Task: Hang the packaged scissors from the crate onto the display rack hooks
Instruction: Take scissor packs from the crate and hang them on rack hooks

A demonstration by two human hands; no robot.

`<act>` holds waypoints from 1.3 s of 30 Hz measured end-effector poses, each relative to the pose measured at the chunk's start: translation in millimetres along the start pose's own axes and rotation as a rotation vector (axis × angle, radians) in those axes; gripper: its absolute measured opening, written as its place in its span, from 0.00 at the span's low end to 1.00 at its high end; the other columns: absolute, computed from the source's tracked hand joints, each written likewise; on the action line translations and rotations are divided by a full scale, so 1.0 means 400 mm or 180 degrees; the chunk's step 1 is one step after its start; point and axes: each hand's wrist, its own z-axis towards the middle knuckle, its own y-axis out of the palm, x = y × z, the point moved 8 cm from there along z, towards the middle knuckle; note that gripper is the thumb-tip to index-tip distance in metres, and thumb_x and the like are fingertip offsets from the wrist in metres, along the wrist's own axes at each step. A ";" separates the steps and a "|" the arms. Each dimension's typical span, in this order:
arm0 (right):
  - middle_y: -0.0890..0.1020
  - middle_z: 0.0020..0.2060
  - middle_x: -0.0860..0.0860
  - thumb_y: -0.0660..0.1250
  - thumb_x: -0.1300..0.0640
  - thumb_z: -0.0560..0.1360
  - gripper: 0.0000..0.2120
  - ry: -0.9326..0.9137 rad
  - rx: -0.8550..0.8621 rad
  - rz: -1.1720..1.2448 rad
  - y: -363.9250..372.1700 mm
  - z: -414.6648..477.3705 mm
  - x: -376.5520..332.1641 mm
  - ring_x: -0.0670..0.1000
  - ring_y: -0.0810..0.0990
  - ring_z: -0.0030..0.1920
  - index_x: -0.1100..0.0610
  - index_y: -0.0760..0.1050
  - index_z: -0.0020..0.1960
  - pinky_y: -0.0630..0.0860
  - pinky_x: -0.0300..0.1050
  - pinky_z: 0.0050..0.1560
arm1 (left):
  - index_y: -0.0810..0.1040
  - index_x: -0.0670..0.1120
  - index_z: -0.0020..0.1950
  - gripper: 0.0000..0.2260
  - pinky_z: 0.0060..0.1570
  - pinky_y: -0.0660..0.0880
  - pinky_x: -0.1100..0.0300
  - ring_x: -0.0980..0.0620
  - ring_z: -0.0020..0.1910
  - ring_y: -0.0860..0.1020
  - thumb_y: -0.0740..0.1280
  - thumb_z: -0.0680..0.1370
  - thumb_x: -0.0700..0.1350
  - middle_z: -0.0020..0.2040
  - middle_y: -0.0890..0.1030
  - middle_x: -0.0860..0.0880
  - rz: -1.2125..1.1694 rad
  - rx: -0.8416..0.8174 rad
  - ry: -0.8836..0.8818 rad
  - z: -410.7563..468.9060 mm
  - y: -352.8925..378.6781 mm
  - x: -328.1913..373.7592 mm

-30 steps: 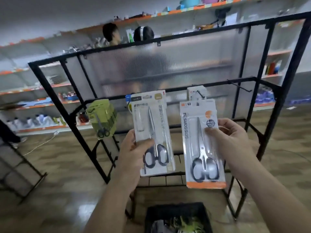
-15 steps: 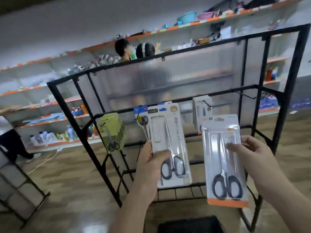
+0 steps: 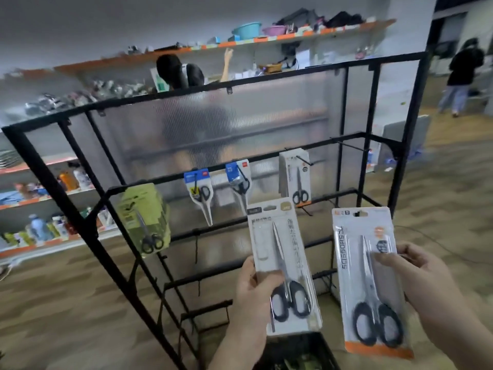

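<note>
The left hand holds a grey and white pack of scissors by its lower left side, with the thumb pressed on the front and the fingers curled behind it. The right hand pinches an orange-edged pack of scissors by its right side, thumb on the front. Both packs are upright in the air, side by side but apart, in front of the black display rack and not on any hook. Both scissors have black handles at the bottom. Four packs hang on the rack's middle bar: a yellow-green pack on the left, two blue-topped packs in the middle, and a white pack on the right. A bare hook sticks out further right. A ribbed see-through panel covers the back of the rack. The dark crate sits on the wooden floor under the hands; what is in it is too dark to tell. Behind the rack are two people and wall shelves full of goods.
</note>
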 end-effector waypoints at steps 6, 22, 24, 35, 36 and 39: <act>0.86 0.41 0.58 0.72 0.61 0.77 0.02 -0.0069 -0.0373 -0.0195 0.104 0.133 -0.013 0.57 0.83 0.40 0.59 0.80 0.47 0.75 0.50 0.43 | 0.85 0.55 0.54 0.15 0.58 0.80 0.42 0.39 0.51 0.85 0.72 0.77 0.34 0.49 0.87 0.41 0.0087 0.0138 0.0193 0.060 -0.042 0.012; 0.84 0.38 0.53 0.71 0.49 0.79 0.10 -0.0190 -0.1103 -0.0127 0.186 0.708 0.024 0.49 0.80 0.38 0.56 0.80 0.46 0.79 0.48 0.40 | 0.86 0.51 0.47 0.17 0.51 0.81 0.42 0.40 0.44 0.85 0.78 0.65 0.32 0.48 0.86 0.37 -0.0239 0.1146 0.0619 0.318 0.235 -0.018; 0.85 0.43 0.56 0.70 0.49 0.80 0.10 -0.0143 -0.1102 -0.0124 0.201 0.730 0.023 0.51 0.81 0.40 0.56 0.80 0.48 0.80 0.52 0.43 | 0.84 0.46 0.51 0.18 0.47 0.84 0.46 0.41 0.44 0.85 0.75 0.64 0.33 0.51 0.85 0.34 -0.0304 0.1150 0.0609 0.323 0.240 -0.010; 0.83 0.45 0.55 0.67 0.52 0.81 0.10 0.0086 -0.0838 -0.0331 0.303 0.779 0.064 0.52 0.82 0.43 0.59 0.77 0.53 0.79 0.48 0.40 | 0.84 0.46 0.50 0.13 0.39 0.85 0.51 0.41 0.42 0.85 0.72 0.68 0.34 0.46 0.86 0.38 -0.0205 0.0991 0.0755 0.334 0.202 0.016; 0.83 0.45 0.55 0.67 0.51 0.82 0.10 0.0127 -0.0827 -0.0358 0.309 0.786 0.070 0.53 0.82 0.45 0.58 0.77 0.53 0.79 0.48 0.41 | 0.84 0.45 0.49 0.13 0.42 0.85 0.48 0.40 0.43 0.85 0.72 0.66 0.35 0.47 0.86 0.38 -0.0210 0.0954 0.0748 0.341 0.202 0.013; 0.83 0.45 0.55 0.67 0.48 0.81 0.11 0.0181 -0.0766 -0.0526 0.315 0.800 0.079 0.55 0.83 0.46 0.56 0.76 0.53 0.82 0.55 0.48 | 0.81 0.41 0.55 0.19 0.49 0.83 0.41 0.35 0.47 0.84 0.79 0.65 0.33 0.50 0.85 0.35 -0.0224 0.0755 0.0718 0.373 0.195 0.010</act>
